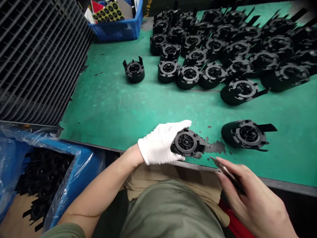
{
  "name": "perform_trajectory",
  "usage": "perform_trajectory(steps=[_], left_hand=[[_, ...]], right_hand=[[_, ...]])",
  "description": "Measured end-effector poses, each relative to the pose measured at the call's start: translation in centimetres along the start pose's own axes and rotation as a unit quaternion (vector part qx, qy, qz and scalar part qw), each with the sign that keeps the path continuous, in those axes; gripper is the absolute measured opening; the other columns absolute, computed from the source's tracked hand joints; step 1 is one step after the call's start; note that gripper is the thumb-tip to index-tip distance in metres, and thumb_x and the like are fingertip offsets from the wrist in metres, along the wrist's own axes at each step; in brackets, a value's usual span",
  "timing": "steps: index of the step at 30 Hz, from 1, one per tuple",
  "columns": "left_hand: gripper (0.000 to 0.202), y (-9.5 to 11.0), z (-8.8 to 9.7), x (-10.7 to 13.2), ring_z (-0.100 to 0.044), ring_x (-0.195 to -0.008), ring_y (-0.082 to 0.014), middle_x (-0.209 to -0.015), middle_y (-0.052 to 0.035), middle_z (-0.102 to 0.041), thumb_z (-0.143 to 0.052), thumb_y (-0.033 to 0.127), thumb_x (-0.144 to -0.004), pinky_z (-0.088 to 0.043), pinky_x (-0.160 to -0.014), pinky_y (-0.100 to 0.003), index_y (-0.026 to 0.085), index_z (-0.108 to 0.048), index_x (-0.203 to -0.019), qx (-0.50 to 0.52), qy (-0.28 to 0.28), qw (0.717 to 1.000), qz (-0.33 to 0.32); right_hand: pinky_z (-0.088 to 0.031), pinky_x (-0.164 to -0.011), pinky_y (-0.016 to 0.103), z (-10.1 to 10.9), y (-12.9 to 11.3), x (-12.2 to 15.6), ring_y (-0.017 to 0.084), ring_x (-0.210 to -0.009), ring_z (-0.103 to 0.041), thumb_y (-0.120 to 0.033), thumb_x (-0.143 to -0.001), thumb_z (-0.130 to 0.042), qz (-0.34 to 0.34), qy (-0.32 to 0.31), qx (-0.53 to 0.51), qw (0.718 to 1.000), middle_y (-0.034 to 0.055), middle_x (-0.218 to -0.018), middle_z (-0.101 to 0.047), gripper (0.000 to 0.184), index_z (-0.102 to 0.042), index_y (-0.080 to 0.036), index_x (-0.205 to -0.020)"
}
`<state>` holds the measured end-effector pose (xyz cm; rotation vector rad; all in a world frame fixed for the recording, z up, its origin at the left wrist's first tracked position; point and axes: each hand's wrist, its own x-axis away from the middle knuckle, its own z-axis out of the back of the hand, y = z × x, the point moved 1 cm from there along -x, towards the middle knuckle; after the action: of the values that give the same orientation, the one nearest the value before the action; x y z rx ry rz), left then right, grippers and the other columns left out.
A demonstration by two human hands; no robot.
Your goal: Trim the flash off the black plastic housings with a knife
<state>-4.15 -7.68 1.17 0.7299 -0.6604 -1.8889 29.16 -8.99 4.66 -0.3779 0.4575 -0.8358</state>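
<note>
My left hand [160,143], in a white glove, is wrapped round a round black plastic part [186,142] at the table's front edge. The part's ringed face, with ribs and small holes, is turned up toward me. Bare, my right hand [247,191] grips a slim metal knife [224,170], its pointed tip aimed at the part but apart from it. The knife's handle is mostly hidden in the palm. Another black part [247,134] with a long tab stands on the table to the right, beyond the right hand.
Many similar black parts [189,74] stand in rows at the back right of the green table [104,102]. One part [134,71] stands apart. A blue bin [116,29] holds stickers; stacked black trays [37,59] rise at left. Below, a plastic-lined blue crate [86,168] contains black parts.
</note>
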Motion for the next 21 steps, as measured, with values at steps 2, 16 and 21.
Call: perform_trajectory(steps=[2, 16, 21], left_hand=[[0.121, 0.0, 1.0, 0.6, -0.069, -0.163, -0.0455, -0.176, -0.0265, -0.066, -0.104, 0.062, -0.088, -0.059, -0.136, -0.062, 0.022, -0.039, -0.182, -0.017, 0.003, 1.0, 0.003], [0.145, 0.6, -2.4, 0.8, -0.082, -0.139, -0.0512, -0.155, -0.0308, -0.079, -0.081, 0.111, -0.074, -0.067, -0.121, -0.068, 0.012, -0.054, -0.177, -0.129, 0.068, 0.987, 0.069], [0.135, 0.7, -1.8, 0.2, -0.078, -0.149, -0.0461, -0.166, -0.0276, -0.074, -0.093, 0.089, -0.085, -0.061, -0.13, -0.062, 0.017, -0.04, -0.185, -0.106, 0.046, 0.993, 0.016]], right_hand=[[-0.066, -0.074, 0.029, -0.3, 0.2, -0.2, 0.017, -0.083, -0.082, -0.037, -0.122, -0.063, -0.008, -0.006, -0.006, 1.0, 0.004, -0.111, -0.084, 0.04, -0.066, -0.027, -0.16], [-0.068, -0.084, 0.03, -2.0, 2.1, 0.0, 0.021, -0.1, -0.087, -0.03, -0.118, -0.067, 0.004, -0.009, -0.056, 0.998, 0.0052, -0.124, -0.086, 0.037, -0.071, -0.029, -0.155], [-0.066, -0.085, 0.029, -2.4, 1.9, -0.5, 0.019, -0.099, -0.085, -0.032, -0.119, -0.067, 0.003, 0.019, -0.048, 0.999, 0.0053, -0.123, -0.084, 0.04, -0.069, -0.028, -0.159]])
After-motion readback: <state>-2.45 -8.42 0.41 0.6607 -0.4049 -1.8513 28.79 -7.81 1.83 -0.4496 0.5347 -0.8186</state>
